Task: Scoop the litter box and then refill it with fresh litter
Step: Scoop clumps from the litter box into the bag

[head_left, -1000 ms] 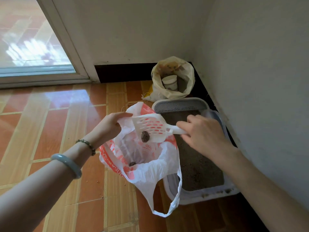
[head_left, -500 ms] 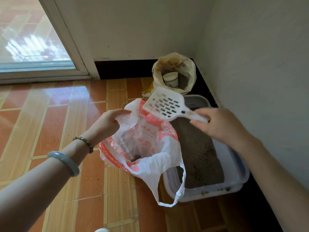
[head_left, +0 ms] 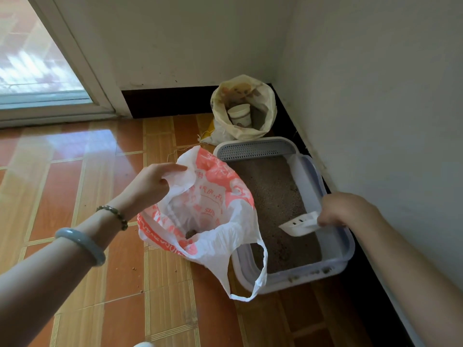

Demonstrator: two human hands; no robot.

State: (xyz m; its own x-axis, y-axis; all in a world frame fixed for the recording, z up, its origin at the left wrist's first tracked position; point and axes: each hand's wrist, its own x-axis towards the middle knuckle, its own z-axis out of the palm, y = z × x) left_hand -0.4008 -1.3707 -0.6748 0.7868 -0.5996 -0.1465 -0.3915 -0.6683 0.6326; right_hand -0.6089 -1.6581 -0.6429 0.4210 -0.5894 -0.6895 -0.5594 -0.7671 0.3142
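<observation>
Scooping looks under way but not finished. At the centre right of the frame the litter box (head_left: 347, 246) sits on the floor against the wall, with brown litter (head_left: 270, 196) spread inside. The right hand (head_left: 343, 209) grips the handle of the white scoop (head_left: 299, 222), whose blade is down at the litter near the box's right side. The left hand (head_left: 147, 184) pinches the rim of the plastic bag (head_left: 218, 196), holding it open just left of the box. A dark clump (head_left: 191, 232) lies inside, so some waste is out. Refilling seems not yet begun: at upper centre the open sack (head_left: 220, 126), with a cup (head_left: 239, 115) in it, stands beyond the box with no hand on it.
</observation>
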